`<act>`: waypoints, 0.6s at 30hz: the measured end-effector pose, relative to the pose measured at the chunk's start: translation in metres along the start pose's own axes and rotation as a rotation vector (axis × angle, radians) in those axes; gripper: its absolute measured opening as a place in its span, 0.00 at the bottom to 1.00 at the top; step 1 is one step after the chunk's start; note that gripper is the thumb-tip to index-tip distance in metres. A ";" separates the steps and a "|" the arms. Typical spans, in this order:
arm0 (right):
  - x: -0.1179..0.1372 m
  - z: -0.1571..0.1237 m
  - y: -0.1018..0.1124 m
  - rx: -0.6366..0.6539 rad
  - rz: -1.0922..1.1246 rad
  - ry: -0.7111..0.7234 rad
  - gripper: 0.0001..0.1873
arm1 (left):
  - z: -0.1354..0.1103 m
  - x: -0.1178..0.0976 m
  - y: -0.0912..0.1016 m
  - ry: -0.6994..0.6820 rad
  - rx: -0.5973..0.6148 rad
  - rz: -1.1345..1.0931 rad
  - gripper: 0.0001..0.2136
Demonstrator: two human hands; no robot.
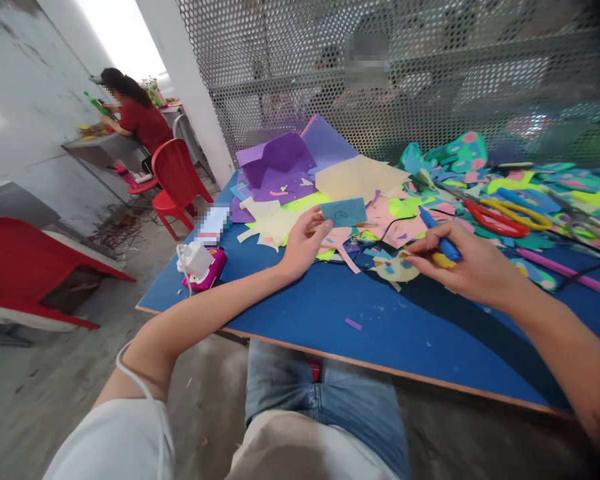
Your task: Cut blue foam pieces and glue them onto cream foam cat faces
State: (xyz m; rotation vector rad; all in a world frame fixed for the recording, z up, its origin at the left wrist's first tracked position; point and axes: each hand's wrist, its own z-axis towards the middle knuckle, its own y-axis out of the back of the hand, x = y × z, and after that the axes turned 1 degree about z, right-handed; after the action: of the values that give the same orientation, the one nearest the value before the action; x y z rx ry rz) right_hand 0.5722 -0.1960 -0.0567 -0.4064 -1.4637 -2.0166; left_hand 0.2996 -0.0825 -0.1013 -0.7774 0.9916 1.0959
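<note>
My left hand is closed on one end of a small blue felt-like piece, which has a dark curved mark drawn on it. The piece is held up above the scraps. My right hand holds a blue pen, lying across the fingers with one end pointing up and left. Its thumb and forefinger come together over a pale yellow scrap with small coloured bits on it; whether they pinch anything there I cannot make out.
Coloured sheets and offcuts, among them a purple sheet, cover the back of the blue table. Red-handled scissors and a pink pen lie right. A white plug sits in a magenta socket block. Another person sits far left.
</note>
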 end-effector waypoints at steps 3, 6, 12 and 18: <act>-0.003 -0.002 -0.003 -0.009 0.037 0.024 0.17 | 0.000 -0.004 0.003 -0.066 0.094 0.064 0.16; -0.005 -0.002 -0.008 0.004 0.039 0.059 0.17 | -0.007 -0.015 -0.001 -0.168 0.460 0.111 0.14; -0.003 -0.001 -0.015 0.033 0.038 0.138 0.14 | -0.019 -0.017 -0.016 -0.032 0.565 0.133 0.18; -0.001 -0.005 -0.013 -0.076 0.044 0.194 0.14 | -0.002 -0.003 -0.004 0.109 0.089 0.009 0.16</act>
State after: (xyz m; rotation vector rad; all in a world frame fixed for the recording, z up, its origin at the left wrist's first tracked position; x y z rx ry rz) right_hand 0.5652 -0.1977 -0.0689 -0.2630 -1.2529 -2.0200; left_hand 0.3025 -0.0865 -0.0993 -0.7671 1.1290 1.0192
